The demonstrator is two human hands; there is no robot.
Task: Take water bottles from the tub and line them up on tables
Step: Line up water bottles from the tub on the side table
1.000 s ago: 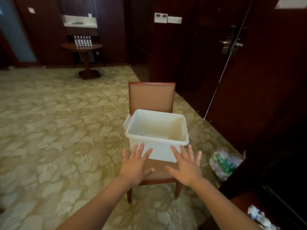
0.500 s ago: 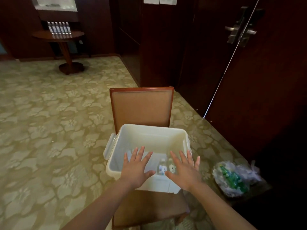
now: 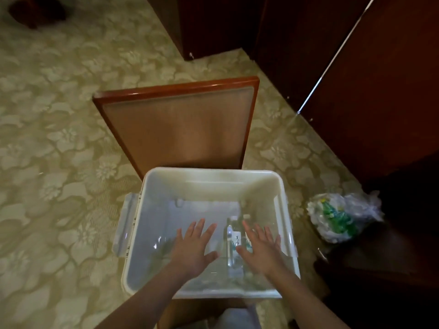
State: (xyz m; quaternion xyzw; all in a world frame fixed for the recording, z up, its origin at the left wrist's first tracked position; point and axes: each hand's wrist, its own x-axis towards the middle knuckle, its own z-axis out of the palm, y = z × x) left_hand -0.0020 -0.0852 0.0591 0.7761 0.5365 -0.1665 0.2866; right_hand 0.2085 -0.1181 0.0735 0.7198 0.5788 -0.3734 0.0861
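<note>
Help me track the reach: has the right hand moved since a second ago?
Yes. Against the white tub, the right hand has gone forward, from short of the near wall to over the inside, above the water bottles.

The tub [image 3: 147, 210] is open above, walled all round; the chair back [image 3: 180, 129] rises just behind it.

White tub [image 3: 147, 222], reddish-brown chair [image 3: 180, 129], olive floral-patterned carpet [image 3: 59, 138], dark brown wall panels [image 3: 380, 91], possibly green bottles [image 3: 332, 213] in whitish bag [image 3: 358, 207].
</note>
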